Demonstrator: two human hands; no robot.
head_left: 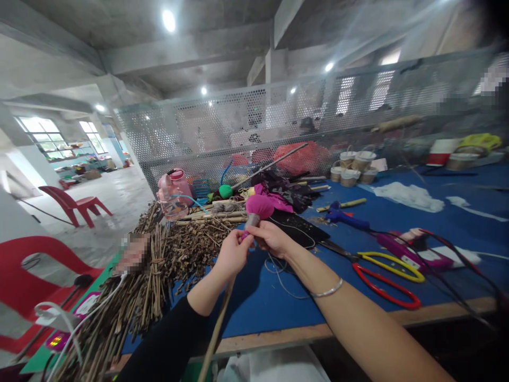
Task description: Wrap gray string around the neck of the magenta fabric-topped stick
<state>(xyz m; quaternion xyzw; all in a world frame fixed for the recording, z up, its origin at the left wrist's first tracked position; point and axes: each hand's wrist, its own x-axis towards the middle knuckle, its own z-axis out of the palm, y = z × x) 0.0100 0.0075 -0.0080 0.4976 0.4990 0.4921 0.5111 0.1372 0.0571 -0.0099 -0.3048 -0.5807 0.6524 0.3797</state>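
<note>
My left hand [234, 253] and my right hand [271, 239] meet above the blue table [358, 249], both pinched around the neck of a stick [217, 329] topped with a pink fabric ball [259, 206]. The stick runs down toward me past the table's front edge. My left arm wears a black sleeve; a thin silver bangle sits on my right forearm. A thin white thread [283, 277] hangs loose under my right hand.
A heap of dry brown twigs [159, 276] lies left of my hands, a pink water jug [173, 193] behind it. Yellow and red scissors [387, 276], a blue glue gun [345, 216] and cables lie on the right. Red chairs [75, 204] stand at left.
</note>
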